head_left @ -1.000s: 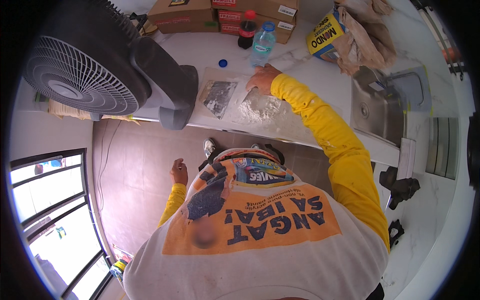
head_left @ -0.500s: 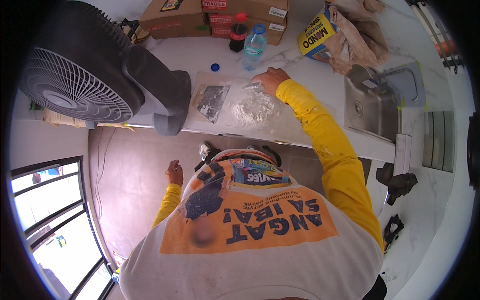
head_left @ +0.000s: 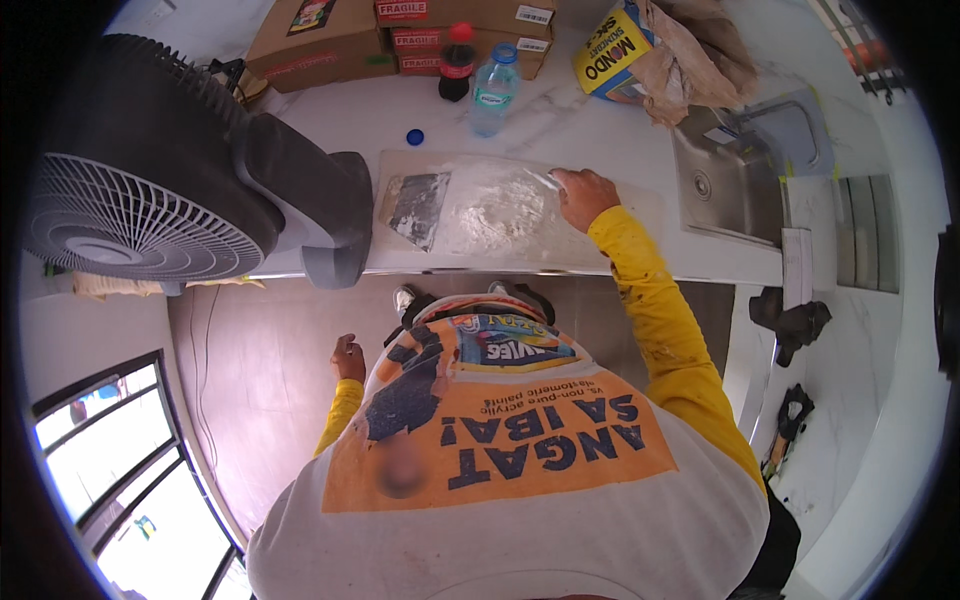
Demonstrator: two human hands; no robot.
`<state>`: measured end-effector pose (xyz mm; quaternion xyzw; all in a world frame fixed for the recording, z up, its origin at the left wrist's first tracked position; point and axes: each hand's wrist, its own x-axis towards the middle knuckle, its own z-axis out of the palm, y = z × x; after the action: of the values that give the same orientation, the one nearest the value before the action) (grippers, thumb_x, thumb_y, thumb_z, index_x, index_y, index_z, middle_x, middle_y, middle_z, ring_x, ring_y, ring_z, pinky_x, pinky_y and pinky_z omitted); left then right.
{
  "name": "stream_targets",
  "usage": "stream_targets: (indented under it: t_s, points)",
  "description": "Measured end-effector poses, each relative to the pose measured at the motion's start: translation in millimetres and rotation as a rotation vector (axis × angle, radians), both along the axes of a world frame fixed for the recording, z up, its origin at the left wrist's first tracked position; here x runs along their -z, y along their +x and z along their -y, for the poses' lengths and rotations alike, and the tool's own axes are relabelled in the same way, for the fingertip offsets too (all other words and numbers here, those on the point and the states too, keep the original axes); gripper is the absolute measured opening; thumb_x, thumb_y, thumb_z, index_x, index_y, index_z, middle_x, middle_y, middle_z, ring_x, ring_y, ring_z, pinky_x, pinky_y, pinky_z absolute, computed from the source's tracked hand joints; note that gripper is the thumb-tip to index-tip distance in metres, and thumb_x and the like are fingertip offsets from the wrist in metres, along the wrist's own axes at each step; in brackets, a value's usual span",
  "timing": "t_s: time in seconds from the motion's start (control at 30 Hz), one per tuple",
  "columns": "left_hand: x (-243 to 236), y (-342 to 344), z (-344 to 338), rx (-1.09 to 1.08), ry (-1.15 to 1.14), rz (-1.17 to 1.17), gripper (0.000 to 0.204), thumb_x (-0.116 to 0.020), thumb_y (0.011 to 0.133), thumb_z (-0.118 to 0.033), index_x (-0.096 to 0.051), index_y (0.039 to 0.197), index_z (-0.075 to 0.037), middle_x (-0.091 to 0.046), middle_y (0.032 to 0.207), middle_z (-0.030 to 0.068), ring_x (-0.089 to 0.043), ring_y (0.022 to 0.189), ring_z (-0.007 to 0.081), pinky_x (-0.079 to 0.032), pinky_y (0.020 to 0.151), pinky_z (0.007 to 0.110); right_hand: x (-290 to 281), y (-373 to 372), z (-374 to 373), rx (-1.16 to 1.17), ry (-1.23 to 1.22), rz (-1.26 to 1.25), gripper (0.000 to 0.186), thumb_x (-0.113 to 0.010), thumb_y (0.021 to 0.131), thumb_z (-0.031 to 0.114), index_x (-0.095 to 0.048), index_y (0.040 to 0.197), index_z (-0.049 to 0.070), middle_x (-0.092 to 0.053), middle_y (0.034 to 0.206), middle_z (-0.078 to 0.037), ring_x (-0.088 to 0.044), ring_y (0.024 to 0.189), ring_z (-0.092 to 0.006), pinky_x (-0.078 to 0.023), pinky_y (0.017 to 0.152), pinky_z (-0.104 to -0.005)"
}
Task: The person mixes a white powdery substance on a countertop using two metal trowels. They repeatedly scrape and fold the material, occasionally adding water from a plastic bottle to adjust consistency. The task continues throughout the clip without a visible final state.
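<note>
A kitchen under fit-out: a white marble-look counter with a steel sink at the right, cardboard boxes at the far edge, tools lying about.

The room is bright with daylight from the window at lower left. The white counter looks a little washed out. Under the fan lies a soft shadow. Straight edges bend near the dark round rim, and detail there is soft.
</note>
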<state>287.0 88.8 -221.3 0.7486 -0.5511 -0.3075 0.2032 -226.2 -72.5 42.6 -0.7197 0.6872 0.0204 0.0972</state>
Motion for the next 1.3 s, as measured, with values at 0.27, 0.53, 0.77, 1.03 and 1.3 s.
stream_targets:
  t_s: [0.27, 0.53, 0.77, 1.03, 1.3]
  points:
    - [10.0, 45.7, 41.6, 0.116, -0.005, 0.042, 0.025, -0.057, 0.083, -0.011, -0.067, 0.106, -0.009, -0.071, 0.093, 0.0149, -0.069, 0.084, 0.0289, -0.054, 0.077, 0.039, 2.8, 22.8, -28.9, 0.134, -0.149, 0.097, 0.034, -0.054, 0.083, 0.011, -0.059, 0.117, 0.006, -0.067, 0.095, -0.020, -0.064, 0.090, -0.0391, -0.051, 0.081, -0.0479]
    - [23.6, 90.6, 74.6, 0.192, -0.026, 0.023, 0.027, -0.055, 0.083, -0.012, -0.067, 0.107, -0.010, -0.071, 0.092, 0.0151, -0.069, 0.084, 0.0311, -0.054, 0.077, 0.040, 23.1, 62.1, -42.3, 0.419, -0.190, 0.232, 0.037, -0.053, 0.085, 0.016, -0.058, 0.119, 0.003, -0.065, 0.100, -0.027, -0.061, 0.096, -0.0440, -0.048, 0.088, -0.0502]
    - [29.4, 119.7, 88.7, 0.148, 0.049, 0.070, 0.028, -0.055, 0.083, -0.013, -0.067, 0.108, -0.011, -0.071, 0.093, 0.0148, -0.068, 0.085, 0.0311, -0.054, 0.078, 0.040, -4.5, 49.4, -89.7, 0.419, -0.090, 0.102, 0.033, -0.055, 0.085, 0.013, -0.061, 0.118, 0.012, -0.067, 0.108, -0.012, -0.061, 0.100, -0.0361, -0.049, 0.087, -0.0472]
    - [32.2, 117.6, 74.0, 0.093, 0.141, 0.135, 0.030, -0.053, 0.082, -0.012, -0.067, 0.108, -0.009, -0.071, 0.095, 0.0149, -0.068, 0.087, 0.0306, -0.054, 0.079, 0.039, -2.5, 37.8, -94.1, -0.144, -0.275, -0.099, 0.028, -0.060, 0.075, 0.006, -0.069, 0.101, 0.013, -0.070, 0.102, 0.000, -0.054, 0.089, -0.0209, -0.044, 0.081, -0.0357]
    - [37.8, 76.1, 53.0, 0.010, 0.048, 0.103, 0.028, -0.054, 0.081, -0.013, -0.068, 0.105, -0.009, -0.071, 0.097, 0.0152, -0.068, 0.088, 0.0319, -0.054, 0.080, 0.042, -21.6, 11.0, -57.0, -0.286, -0.263, -0.078, 0.028, -0.057, 0.074, 0.004, -0.069, 0.099, 0.013, -0.069, 0.100, 0.000, -0.054, 0.092, -0.0211, -0.042, 0.083, -0.0367]
